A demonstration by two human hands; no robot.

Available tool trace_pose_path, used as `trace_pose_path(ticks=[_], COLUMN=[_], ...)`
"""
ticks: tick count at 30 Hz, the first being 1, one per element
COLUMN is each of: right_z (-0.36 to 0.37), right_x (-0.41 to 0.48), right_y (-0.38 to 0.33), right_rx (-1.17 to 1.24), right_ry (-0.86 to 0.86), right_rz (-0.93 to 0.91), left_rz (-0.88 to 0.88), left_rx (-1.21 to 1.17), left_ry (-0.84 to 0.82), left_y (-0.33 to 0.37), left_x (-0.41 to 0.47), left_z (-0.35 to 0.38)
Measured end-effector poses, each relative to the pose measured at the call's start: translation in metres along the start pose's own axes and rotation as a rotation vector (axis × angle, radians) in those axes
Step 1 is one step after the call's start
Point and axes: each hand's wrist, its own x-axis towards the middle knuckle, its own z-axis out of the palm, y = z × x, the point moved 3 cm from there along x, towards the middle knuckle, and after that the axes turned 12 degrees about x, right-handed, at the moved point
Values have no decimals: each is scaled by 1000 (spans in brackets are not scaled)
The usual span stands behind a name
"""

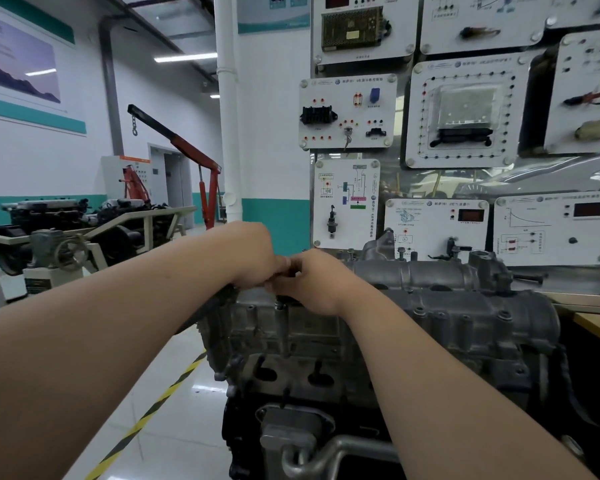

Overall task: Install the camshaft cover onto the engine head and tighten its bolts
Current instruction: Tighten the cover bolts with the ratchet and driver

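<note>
Red hoist [194,150] and white panels [347,112] stood behind; left hand [253,258] and right hand [316,282] gripped a dark wrench [215,303], hiding its head.

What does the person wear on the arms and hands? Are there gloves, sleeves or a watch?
Nothing worn is visible. The left hand and the right hand have no gloves, and no ring shows on the parts in view. The left forearm and the right forearm are uncovered to the picture's edge: no sleeve, watch or band.
</note>
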Motion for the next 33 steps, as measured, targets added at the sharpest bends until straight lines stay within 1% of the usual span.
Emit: trace_pose_path(ticks=[3,6,10,14,18,21,26,31,33], right_z=[0,1,0,0,1,0,-2,0,0], right_x=[0,0,-1,0,0,0,1,2,1], right_y=[-1,-1,-1,1,0,0,2,0,-1], right_rx=[-4,-27,-8,-16,-31,-25,-6,-31,-35], right_ry=[0,-1,-2,14,26,11,-1,21,11], right_rz=[-6,-17,-17,-10,-20,-21,4,-8,-14], left_rz=[-125,-162,-101,36,169,221,228,132,91], left_rx=[-109,-151,-164,-153,-204,-239,-239,-240,-310], left_ry=[88,63,-18,-124,-144,-102,-52,-54,-69], left_y=[-2,3,6,-6,-15,-16,-16,-17,-13], left_x=[2,1,2,-1,-7,-7,-6,-2,-2], left_z=[2,1,-2,-3,-3,0,4,2,2])
